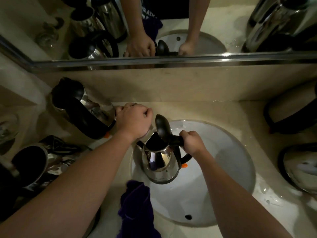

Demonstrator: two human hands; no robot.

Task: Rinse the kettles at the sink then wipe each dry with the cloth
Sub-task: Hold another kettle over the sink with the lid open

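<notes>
- While our right hand (193, 142) grips the handle of the steel kettle (160, 166) over the sink (240, 160), its lid stands open.
- Our left hand (134, 120) curls over the tap; the grip is hidden.
- A purple cloth (135, 208) drapes the sink's edge.

Beige stone counter (197, 109) around a white sink (231, 152)

Steel kettles stand along its left edge (82, 107), (32, 167) and right edge (291, 109), (300, 167) — a purple cloth (135, 203) drapes over the near edge beside the sink, and water droplets speckle the right side.
</notes>
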